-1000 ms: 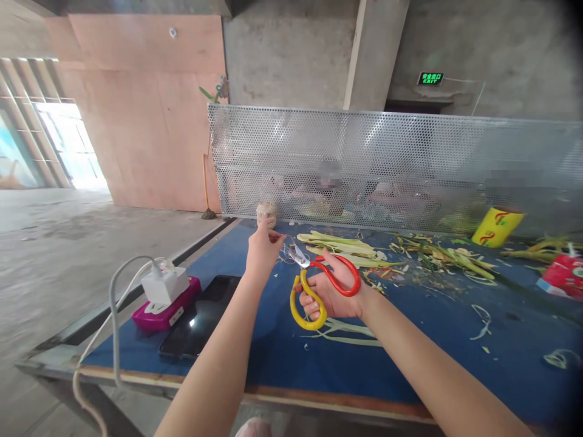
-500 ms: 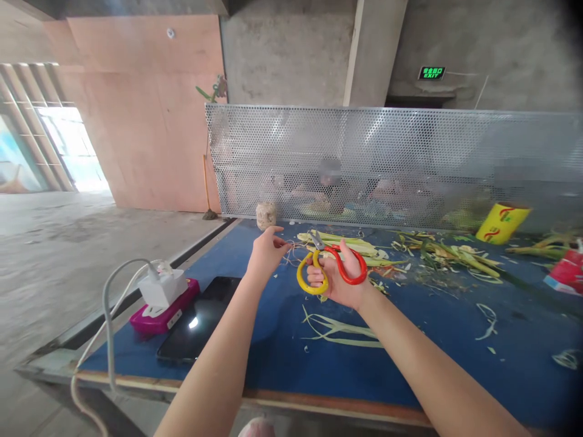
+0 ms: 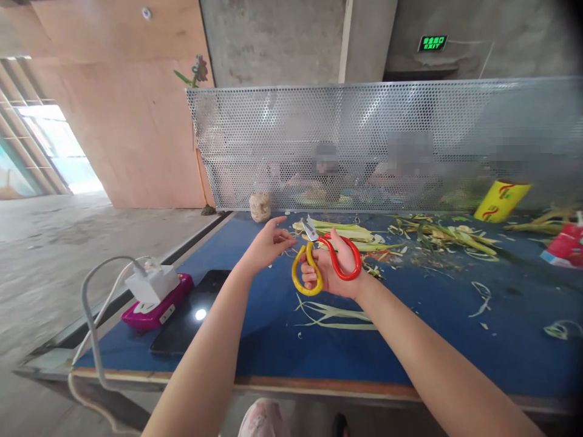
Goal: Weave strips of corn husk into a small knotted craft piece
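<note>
My right hand [image 3: 334, 273] is closed on a pair of scissors [image 3: 324, 261] with one yellow and one red handle loop, blades pointing up and away over the blue table [image 3: 410, 340]. My left hand [image 3: 266, 246] hovers just left of the blades, fingers loosely spread, thumb and forefinger near each other; I see nothing held in it. Pale green corn husks [image 3: 346, 233] lie on the table just behind both hands. A few husk strips [image 3: 332, 312] lie below my right wrist.
At the table's left end lie a black phone [image 3: 191, 312], a magenta box [image 3: 152, 300] and a white charger [image 3: 150, 283] with a cable. A perforated metal screen [image 3: 387, 145] stands at the back, people behind it. A yellow roll [image 3: 501, 201], red packet [image 3: 565, 247] and husk scraps [image 3: 446, 237] lie right.
My right hand has turned the scissors from pointing left at my left hand to pointing upward. My left hand has opened from a pinch. The view has dropped slightly.
</note>
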The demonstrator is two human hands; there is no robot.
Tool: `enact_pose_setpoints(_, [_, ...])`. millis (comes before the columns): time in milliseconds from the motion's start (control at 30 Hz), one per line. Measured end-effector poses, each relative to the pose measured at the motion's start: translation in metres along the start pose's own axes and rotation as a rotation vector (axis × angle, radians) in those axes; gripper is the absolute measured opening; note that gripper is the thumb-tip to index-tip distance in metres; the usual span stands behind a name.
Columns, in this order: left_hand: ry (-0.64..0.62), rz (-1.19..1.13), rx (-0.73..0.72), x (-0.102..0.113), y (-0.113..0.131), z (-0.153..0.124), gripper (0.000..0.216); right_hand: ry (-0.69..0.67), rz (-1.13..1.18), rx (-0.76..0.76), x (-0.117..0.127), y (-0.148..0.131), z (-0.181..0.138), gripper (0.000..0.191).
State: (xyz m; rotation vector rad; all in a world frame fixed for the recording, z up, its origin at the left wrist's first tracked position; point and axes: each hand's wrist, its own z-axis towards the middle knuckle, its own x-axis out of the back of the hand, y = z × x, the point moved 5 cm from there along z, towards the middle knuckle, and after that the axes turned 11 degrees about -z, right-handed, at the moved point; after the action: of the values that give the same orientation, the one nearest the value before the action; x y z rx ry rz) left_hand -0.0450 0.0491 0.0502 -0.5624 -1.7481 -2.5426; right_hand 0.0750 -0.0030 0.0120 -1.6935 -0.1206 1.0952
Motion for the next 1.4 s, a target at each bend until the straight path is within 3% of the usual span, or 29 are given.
enact_pose_setpoints(167, [0.043,-0.078,-0.037,0.008,0.003,0.002,0.066,0.001,-0.007,-0.023,-0.003,0.001,0.0,0.067])
enact_pose_setpoints(333, [-0.201,-0.156,0.09,-0.002,0.007,-0.008,0.064,0.01,-0.007,-0.032,-0.001,0.004,0.001,0.066])
enact_pose_setpoints(400, [-0.216,-0.179,0.142,-0.004,0.007,-0.012,0.064,0.004,-0.01,-0.038,0.0,0.005,0.002,0.067])
enact_pose_setpoints(667, [0.098,-0.109,0.251,0.016,-0.01,-0.005,0.057,-0.021,-0.059,-0.038,0.0,0.007,0.002,0.073])
enact_pose_setpoints(800, [0.19,-0.066,0.317,0.021,-0.017,-0.004,0.049,-0.017,-0.06,-0.042,-0.002,0.007,0.001,0.073])
enact_pose_setpoints(1100, [0.259,-0.092,0.372,0.027,-0.026,-0.001,0.046,0.038,0.0,-0.006,-0.004,0.004,0.0,0.069])
enact_pose_setpoints(1233, [0.228,-0.177,0.356,0.025,-0.02,-0.003,0.04,0.048,-0.023,-0.031,-0.002,0.006,0.001,0.071])
enact_pose_setpoints(1400, [0.178,-0.21,0.337,0.02,-0.014,-0.005,0.048,0.043,-0.049,-0.038,-0.001,0.008,0.003,0.071])
